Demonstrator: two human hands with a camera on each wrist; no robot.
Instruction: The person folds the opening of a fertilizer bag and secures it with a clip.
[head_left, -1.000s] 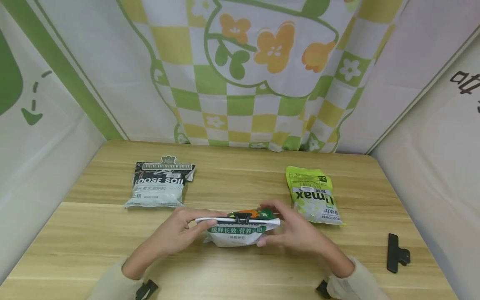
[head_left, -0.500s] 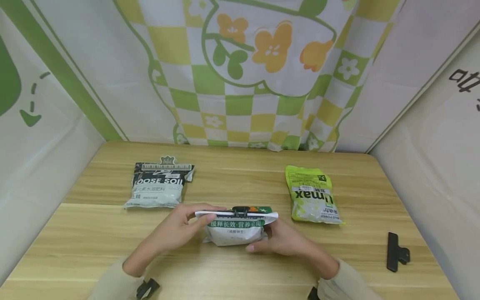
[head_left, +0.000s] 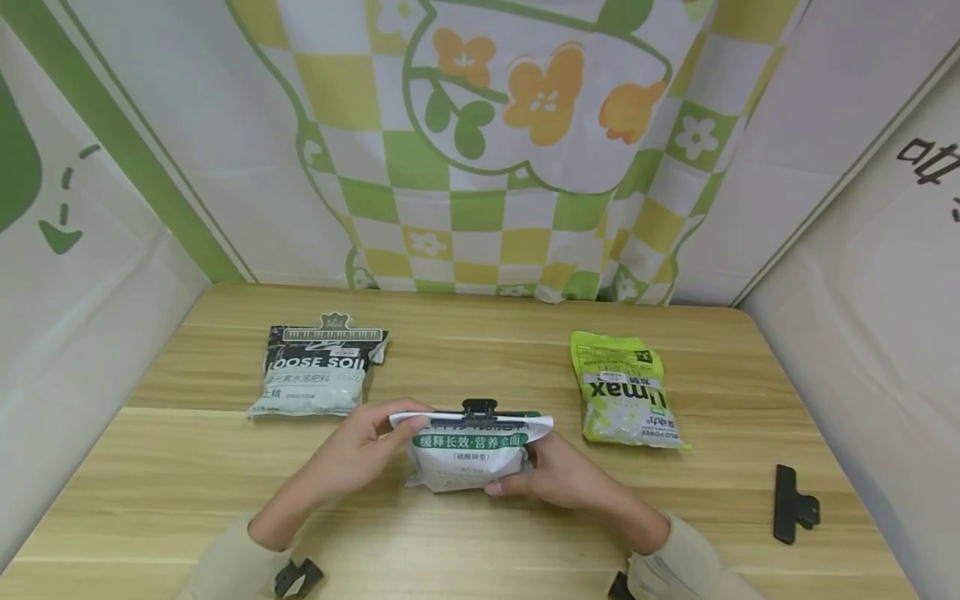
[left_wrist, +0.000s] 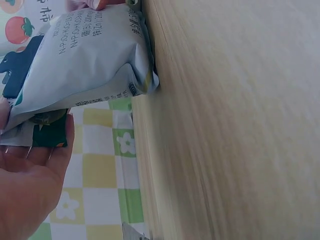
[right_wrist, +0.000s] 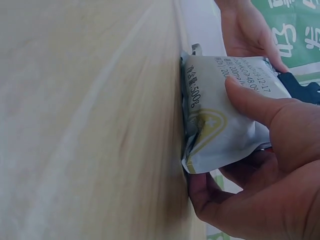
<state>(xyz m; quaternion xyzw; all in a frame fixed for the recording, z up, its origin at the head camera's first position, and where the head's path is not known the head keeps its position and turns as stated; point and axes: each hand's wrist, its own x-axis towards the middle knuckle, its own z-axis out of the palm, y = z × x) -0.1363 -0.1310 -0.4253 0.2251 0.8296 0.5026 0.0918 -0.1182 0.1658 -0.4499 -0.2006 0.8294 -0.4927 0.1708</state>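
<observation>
A white fertilizer bag [head_left: 461, 473] with a green lettered band stands near the middle of the table, its folded top edge toward me. A black bag clip [head_left: 480, 408] spans that top. My left hand [head_left: 363, 446] pinches the top left corner, thumb in front and fingers behind. Around the bag's right side, my right hand [head_left: 566, 473] grips with its thumb across the front. In the right wrist view that thumb presses on the bag's face [right_wrist: 215, 115], with the fingers curled behind and below.
At the back left lies a black-and-white soil bag [head_left: 311, 379] with a piano-patterned clip [head_left: 333, 332] on its top. A lime-green bag [head_left: 626, 396] lies at the right. Another black clip [head_left: 791, 504] rests near the table's right edge [head_left: 847, 492]. A patterned curtain hangs behind.
The bag has tipped more upright, its clipped top rising away from me and more of its front showing. My right hand has shifted left and lower, its thumb now on the bag's front.
</observation>
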